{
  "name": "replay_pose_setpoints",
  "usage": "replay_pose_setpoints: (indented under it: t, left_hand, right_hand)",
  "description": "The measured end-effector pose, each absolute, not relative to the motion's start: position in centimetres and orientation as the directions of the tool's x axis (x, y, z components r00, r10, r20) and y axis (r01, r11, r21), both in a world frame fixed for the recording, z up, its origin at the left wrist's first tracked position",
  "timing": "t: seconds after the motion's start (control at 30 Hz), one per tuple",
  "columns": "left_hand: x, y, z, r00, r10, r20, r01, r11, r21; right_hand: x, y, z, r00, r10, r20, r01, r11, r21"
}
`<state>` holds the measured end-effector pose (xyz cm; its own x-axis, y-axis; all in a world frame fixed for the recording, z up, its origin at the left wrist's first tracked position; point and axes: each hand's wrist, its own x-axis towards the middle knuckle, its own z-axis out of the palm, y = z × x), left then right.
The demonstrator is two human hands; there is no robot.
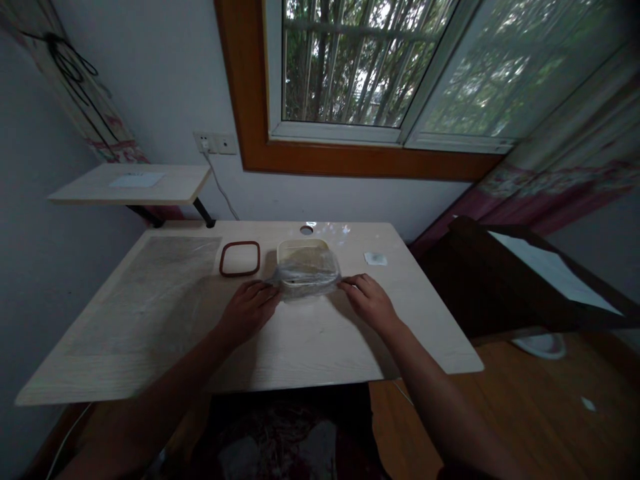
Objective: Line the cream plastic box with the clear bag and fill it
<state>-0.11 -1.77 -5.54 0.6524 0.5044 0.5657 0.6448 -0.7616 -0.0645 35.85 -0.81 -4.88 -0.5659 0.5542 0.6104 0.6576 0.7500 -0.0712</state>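
Observation:
A pale cream rectangular container [303, 248] sits near the back middle of the desk. Clear plastic film or a thin bag [307, 277] covers its near part and bunches up in front of it. My left hand [253, 307] pinches the left end of this plastic, and my right hand [369, 301] pinches the right end, so it is stretched between them. To the left of the container lies a reddish-brown rounded rectangular frame [241, 274]; whether it has a clear middle I cannot tell. A small white packet [375, 259] rests on the right.
The wooden desk [310, 360] stands against the wall under a window. A clear sheet [145, 293] lies on its left side. Beyond are a raised shelf [175, 190], a cable hole [307, 231] and a wall socket [215, 143]. Dark furniture [505, 287] is at right.

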Motion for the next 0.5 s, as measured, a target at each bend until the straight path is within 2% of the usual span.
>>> replay_pose_setpoints:
  t: [0.23,0.37,0.5]
  left_hand:
    - [0.4,-2.4,-4.0,0.36,0.572,0.737,0.677,-0.703,0.216]
    - [1.5,-1.6,-3.4,0.254,0.632,0.732,0.693,-0.647,0.318]
    - [2.7,-0.7,-3.1,0.222,0.674,0.704,0.632,-0.649,0.422]
  right_hand:
    - [34.0,-1.0,-2.9,-0.325,0.602,0.729,0.652,0.701,-0.289]
    - [32.7,-0.8,-2.0,-0.236,0.672,0.702,0.607,0.666,-0.433]
    - [31.7,0.0,-1.4,-0.154,0.728,0.669,0.513,0.637,-0.575]
